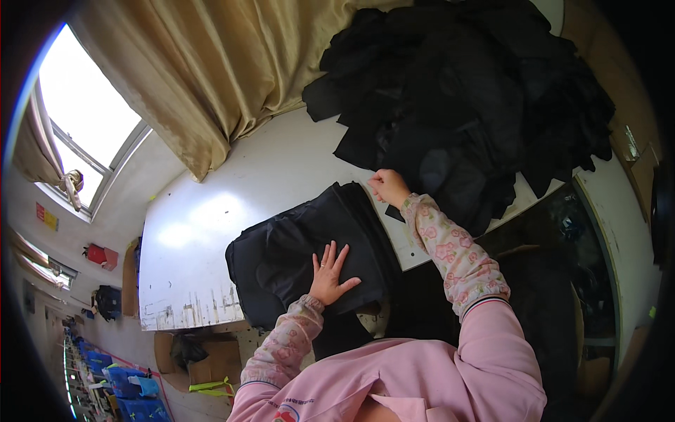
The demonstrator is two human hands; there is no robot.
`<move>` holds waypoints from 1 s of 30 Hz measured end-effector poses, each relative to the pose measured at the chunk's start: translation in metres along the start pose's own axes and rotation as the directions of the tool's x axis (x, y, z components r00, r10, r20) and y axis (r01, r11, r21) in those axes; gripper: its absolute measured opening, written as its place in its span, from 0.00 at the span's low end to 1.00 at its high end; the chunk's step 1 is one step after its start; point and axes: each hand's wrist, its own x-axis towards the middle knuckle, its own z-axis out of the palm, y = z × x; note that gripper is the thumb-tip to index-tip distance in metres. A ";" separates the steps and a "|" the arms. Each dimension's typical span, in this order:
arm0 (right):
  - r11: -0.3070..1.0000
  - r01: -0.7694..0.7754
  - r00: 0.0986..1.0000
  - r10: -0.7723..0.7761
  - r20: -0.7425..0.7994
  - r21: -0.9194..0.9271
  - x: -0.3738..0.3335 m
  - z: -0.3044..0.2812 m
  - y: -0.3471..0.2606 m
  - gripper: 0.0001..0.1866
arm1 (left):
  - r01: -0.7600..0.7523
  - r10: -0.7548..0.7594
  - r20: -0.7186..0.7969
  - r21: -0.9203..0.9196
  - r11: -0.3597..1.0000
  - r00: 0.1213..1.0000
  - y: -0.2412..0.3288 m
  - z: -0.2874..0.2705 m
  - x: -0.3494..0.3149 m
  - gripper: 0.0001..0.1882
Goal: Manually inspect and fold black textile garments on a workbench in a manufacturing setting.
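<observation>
My left hand [328, 274] lies flat with spread fingers on a stack of black fabric pieces [295, 246], near the table's front edge. The stack's layers show as a dark band along its right side. My right hand [391, 188] is beside the stack's far right corner, its fingers curled together in a pinch. What sits between those fingertips, if anything, is too small to make out. Just beyond the right hand spreads a large loose heap of black fabric pieces [464, 98], overlapping and jagged at the edges.
The white table [190, 239] has a worn, stained front edge. A gold curtain [190, 70] hangs down to its back edge. Below the front left stands a cardboard box [214, 362] with a black bag. Blue bins [130, 383] line the floor at lower left.
</observation>
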 end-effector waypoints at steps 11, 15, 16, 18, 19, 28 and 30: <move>0.811 0.580 0.767 -0.576 -0.283 -0.077 -0.002 0.015 -0.055 0.09 | 0.010 -0.009 0.005 -0.034 0.999 1.000 0.002 0.004 -0.002 0.48; 0.762 0.012 0.397 -0.598 -0.696 -0.648 -0.058 -0.130 -0.036 0.17 | -0.011 0.011 0.000 -0.035 0.999 1.000 0.005 0.003 0.004 0.47; 0.789 -0.238 0.370 -0.466 -0.804 -0.567 -0.074 -0.151 -0.023 0.21 | -0.006 0.006 -0.003 -0.043 0.999 1.000 0.003 0.003 0.003 0.47; 0.755 -0.503 0.425 -0.209 -0.881 -0.421 -0.102 -0.177 0.005 0.21 | -0.012 0.012 -0.015 -0.048 0.999 1.000 0.002 0.002 0.003 0.47; 0.750 -0.506 0.424 -0.212 -0.880 -0.425 -0.110 -0.185 0.012 0.21 | -0.009 0.008 -0.008 -0.055 0.998 1.000 0.002 0.002 0.003 0.46; 0.945 0.326 0.843 -0.303 -0.444 -0.026 -0.114 -0.186 -0.125 0.08 | -0.159 0.115 -0.177 -0.259 0.953 0.978 0.064 -0.067 0.036 0.45; 0.898 0.422 0.868 -0.361 -0.341 0.125 -0.119 -0.172 -0.164 0.07 | -0.343 0.268 -0.260 -0.306 0.888 0.928 0.099 -0.086 0.050 0.46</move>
